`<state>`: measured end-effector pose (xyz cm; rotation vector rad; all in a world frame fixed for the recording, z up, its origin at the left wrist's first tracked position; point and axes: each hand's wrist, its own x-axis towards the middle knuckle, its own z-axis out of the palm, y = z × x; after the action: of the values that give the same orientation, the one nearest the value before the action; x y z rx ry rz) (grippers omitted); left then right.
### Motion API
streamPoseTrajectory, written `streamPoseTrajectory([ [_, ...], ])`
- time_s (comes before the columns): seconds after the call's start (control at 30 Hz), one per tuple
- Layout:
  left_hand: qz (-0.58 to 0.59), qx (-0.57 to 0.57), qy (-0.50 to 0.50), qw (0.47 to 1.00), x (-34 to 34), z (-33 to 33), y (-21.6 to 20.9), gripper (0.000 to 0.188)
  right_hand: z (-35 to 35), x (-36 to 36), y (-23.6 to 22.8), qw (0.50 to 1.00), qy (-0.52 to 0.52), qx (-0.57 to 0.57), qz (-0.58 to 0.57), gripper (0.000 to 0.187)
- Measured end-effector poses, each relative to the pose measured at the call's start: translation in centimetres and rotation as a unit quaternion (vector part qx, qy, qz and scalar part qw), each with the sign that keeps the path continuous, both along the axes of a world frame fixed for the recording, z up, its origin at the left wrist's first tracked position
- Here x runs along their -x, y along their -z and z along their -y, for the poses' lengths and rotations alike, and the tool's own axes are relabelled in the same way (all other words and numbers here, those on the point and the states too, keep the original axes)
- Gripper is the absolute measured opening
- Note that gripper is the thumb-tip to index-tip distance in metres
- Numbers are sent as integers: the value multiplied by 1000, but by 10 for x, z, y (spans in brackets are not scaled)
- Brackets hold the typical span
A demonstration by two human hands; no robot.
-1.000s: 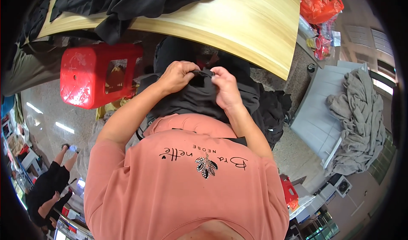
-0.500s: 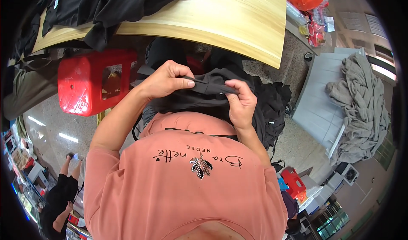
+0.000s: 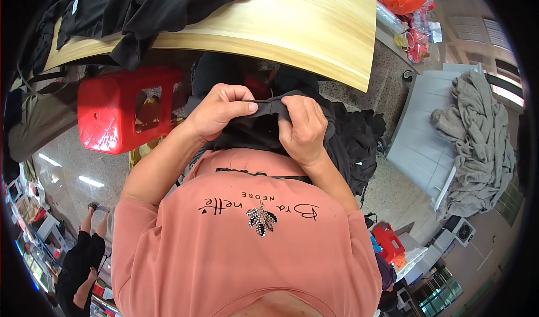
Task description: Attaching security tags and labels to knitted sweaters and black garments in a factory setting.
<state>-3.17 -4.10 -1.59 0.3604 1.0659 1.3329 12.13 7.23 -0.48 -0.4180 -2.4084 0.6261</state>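
A dark grey-black garment [image 3: 252, 133] lies bunched over my lap, and both hands hold a folded edge of it up in front of my waist. My left hand [image 3: 219, 113] pinches that edge between thumb and fingers. Close beside it on the right, my right hand [image 3: 305, 127] grips the same edge, its fingers curled over the cloth. A short stretch of seam or hem shows between the two hands. What kind of garment it is cannot be made out. More black cloth [image 3: 362, 143] hangs in a heap at my right side.
A wooden table [image 3: 303, 25] stands just ahead, with black garments [image 3: 168, 8] piled at its left. A red plastic stool [image 3: 104, 112] is to the left. On the right, grey cloth [image 3: 477, 137] lies on a grey surface [image 3: 418, 132]. A person in black [image 3: 78, 266] is at lower left.
My right hand has moved left along the cloth edge, nearer to my left hand, and turned so its fingers curl over the top. The left hand keeps its pinch almost in place.
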Motion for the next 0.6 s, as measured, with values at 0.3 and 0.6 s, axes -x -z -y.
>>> streamPoseTrajectory([
  [0.3, -22, 10, 18, 1000, 4, -2, -5, 6, 6, -18, -4, 935, -35, 335, -109, 18],
  [0.6, -5, 8, -7, 1000, -2, 1, -7, 5, -4, -7, -18, 956, -232, 159, -82, 20],
])
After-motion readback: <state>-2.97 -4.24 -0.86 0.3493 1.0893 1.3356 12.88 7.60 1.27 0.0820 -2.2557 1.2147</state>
